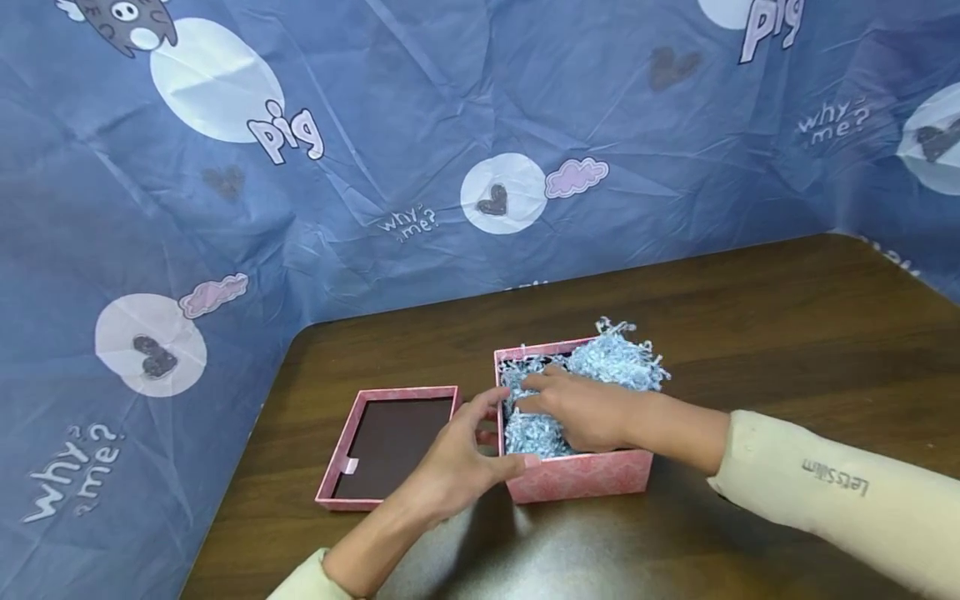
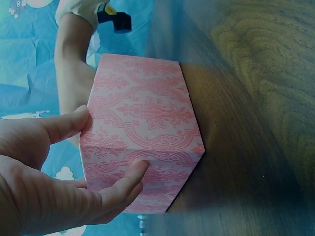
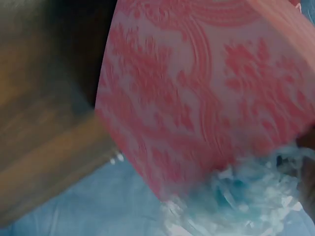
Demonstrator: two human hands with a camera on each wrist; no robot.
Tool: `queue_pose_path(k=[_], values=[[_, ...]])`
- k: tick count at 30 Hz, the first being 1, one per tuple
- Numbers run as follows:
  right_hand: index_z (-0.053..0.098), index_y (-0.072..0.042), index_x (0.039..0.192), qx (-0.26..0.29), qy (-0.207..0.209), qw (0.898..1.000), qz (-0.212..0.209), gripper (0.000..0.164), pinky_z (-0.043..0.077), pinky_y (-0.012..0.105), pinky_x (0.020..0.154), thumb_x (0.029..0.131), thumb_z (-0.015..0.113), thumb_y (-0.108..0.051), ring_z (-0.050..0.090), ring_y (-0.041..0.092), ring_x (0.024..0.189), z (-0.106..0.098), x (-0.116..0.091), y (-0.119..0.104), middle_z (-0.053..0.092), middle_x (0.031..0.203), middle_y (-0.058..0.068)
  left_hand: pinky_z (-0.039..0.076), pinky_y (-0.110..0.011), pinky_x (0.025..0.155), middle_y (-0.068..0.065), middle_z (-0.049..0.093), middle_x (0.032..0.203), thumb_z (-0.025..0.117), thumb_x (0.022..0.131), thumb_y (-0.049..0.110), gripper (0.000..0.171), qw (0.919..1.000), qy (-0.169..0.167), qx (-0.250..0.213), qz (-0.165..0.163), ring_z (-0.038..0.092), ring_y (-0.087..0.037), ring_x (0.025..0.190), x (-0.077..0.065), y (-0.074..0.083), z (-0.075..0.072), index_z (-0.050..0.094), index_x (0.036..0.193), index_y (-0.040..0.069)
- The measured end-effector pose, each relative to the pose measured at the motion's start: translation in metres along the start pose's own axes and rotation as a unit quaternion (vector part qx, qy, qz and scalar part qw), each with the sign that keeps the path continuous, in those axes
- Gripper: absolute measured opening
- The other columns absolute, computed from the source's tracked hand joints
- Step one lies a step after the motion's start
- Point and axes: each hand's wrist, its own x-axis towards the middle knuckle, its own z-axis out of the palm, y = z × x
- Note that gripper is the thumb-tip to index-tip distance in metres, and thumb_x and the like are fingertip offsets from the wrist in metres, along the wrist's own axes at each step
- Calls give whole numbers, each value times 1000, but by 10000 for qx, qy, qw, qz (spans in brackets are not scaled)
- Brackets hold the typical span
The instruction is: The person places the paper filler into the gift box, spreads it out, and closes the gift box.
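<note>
A pink patterned box (image 1: 581, 479) stands without its lid on the wooden table, filled with light blue shredded paper (image 1: 536, 435). My left hand (image 1: 468, 462) steadies the box at its near left corner, thumb along the front rim and fingers against the left wall. In the left wrist view, this thumb and these fingers straddle the box corner (image 2: 142, 108). Over the box opening, my right hand (image 1: 588, 408) reaches left, its fingertips in the shredded paper. The right wrist view shows a box wall (image 3: 197, 88) and paper strands (image 3: 236, 201); the right hand's fingers are mostly hidden there.
Left of the box, the pink lid (image 1: 337, 450) lies with its dark inside up and a small light tab on its left edge. A tuft of shredded paper (image 1: 618, 358) bulges over the box's far right rim. Blue printed cloth (image 1: 405, 100) hangs behind the table (image 1: 750, 325).
</note>
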Motion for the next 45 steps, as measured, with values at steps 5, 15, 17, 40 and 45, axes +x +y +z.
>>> queue_pose_path(k=[5,15,17,40,45], values=[[60,-2,128,494,-283,9976,384,55,38,52,103,77,59,17,43,42,128,10,10,2,47,139,24,54,-33,75,-16,50,121,79,78,7,74,10000,30,-60,28,55,-31,104,1,1,1,42,142,7],[55,-8,135,-24,-202,9990,391,57,36,52,105,81,69,2,32,41,135,-7,1,-11,38,147,20,55,-33,74,-16,50,120,79,78,6,73,9999,-17,-140,-50,54,-30,102,0,2,1,43,142,8],[55,-9,136,-297,-66,9991,279,56,33,52,107,83,72,-8,32,41,136,-14,-2,-14,39,147,20,54,-33,73,-16,49,120,79,78,6,73,9999,-6,-142,-60,54,-30,102,0,2,0,43,141,8],[22,-20,154,-940,694,9874,1069,76,-9,68,106,94,38,-64,-4,38,146,-31,-42,0,2,161,9,53,-34,73,-16,50,122,79,77,6,73,9998,48,-168,-46,55,-29,102,0,1,1,43,142,9],[20,-16,154,-356,410,9902,1289,78,-7,68,107,94,39,-63,-3,42,144,-24,-43,4,4,160,15,54,-34,73,-17,50,122,79,78,6,73,9998,35,-180,-49,55,-29,101,1,1,2,43,142,9]])
